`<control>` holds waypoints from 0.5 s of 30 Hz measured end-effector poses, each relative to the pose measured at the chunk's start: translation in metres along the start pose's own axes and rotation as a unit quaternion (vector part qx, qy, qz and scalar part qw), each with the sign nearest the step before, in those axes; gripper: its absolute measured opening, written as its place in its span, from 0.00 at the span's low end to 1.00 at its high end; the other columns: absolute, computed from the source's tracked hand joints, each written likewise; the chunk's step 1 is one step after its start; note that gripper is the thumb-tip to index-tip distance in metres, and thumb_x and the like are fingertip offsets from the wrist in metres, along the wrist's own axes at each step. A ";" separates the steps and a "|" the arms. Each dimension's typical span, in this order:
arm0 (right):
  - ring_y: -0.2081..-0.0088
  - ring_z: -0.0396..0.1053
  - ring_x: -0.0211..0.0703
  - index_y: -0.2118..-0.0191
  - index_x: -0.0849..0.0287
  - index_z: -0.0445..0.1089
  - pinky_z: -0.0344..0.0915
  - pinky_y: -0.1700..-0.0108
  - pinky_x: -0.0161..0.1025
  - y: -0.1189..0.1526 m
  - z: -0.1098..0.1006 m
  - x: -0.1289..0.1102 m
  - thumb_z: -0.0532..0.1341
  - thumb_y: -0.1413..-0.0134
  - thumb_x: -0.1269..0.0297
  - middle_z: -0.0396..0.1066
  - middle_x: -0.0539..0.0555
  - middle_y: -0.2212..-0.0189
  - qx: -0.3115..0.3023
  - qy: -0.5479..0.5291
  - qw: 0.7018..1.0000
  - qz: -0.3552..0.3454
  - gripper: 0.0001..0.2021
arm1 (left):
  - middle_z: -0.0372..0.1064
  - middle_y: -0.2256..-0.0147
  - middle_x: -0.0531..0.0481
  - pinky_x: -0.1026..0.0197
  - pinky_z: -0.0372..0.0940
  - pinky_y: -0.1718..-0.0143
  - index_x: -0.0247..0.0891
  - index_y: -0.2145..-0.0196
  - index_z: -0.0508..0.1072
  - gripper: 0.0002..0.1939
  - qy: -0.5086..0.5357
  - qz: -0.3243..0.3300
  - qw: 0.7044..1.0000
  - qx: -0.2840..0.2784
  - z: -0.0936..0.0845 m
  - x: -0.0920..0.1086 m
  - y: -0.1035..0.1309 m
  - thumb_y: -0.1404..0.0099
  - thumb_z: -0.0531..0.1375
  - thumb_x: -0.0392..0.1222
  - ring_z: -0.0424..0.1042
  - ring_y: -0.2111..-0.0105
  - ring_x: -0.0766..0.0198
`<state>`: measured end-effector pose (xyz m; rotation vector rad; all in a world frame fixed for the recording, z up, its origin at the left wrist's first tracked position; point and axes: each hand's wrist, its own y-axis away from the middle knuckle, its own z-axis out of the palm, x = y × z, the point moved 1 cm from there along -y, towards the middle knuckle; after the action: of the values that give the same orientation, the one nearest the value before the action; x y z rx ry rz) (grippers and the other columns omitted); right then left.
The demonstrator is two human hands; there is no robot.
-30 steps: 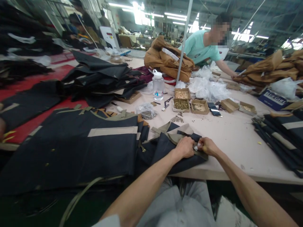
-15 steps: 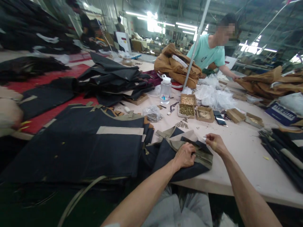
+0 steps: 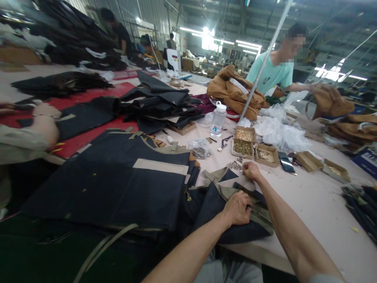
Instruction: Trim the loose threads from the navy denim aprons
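Observation:
My left hand [image 3: 238, 208] is closed on a folded dark garment [image 3: 219, 232] with olive-tan edging, at the near edge of the table. Farther forward, my right hand [image 3: 251, 171] reaches past that garment, its fingers curled together beside a small heap of metal rings or buckles [image 3: 235, 165]. What those fingertips hold, if anything, is too small to make out. To the left lies a stack of dark apron-like pieces [image 3: 141, 196]; the top one carries a pale rectangular strip [image 3: 160, 166].
Cardboard boxes of small brass fittings [image 3: 243, 147], a clear water bottle [image 3: 218, 118] and a phone-like dark object [image 3: 286, 162] stand beyond my hands. A co-worker's hand [image 3: 47, 112] works at far left. Across the table, a person in a teal shirt [image 3: 271, 70] handles brown garments.
My right hand has moved from the garment's right side forward and left to the metal pieces; the white bit at its fingertips no longer shows. The co-worker opposite has lifted a brown garment.

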<state>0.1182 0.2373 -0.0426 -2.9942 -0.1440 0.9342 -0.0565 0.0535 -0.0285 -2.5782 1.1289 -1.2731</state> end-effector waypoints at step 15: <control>0.64 0.69 0.45 0.62 0.55 0.76 0.66 0.60 0.40 0.153 -0.035 -0.058 0.61 0.43 0.63 0.72 0.56 0.64 0.180 -0.085 0.967 -0.158 0.07 | 0.76 0.69 0.46 0.63 0.67 0.69 0.33 0.56 0.79 0.21 0.322 -0.172 0.924 0.111 -0.018 -0.007 -0.009 0.32 0.59 0.55 0.74 0.72 0.63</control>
<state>0.1043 0.0809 0.0147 -2.4666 -0.3926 1.0450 -0.0659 0.0692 -0.0182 -2.3013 0.5159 -2.2876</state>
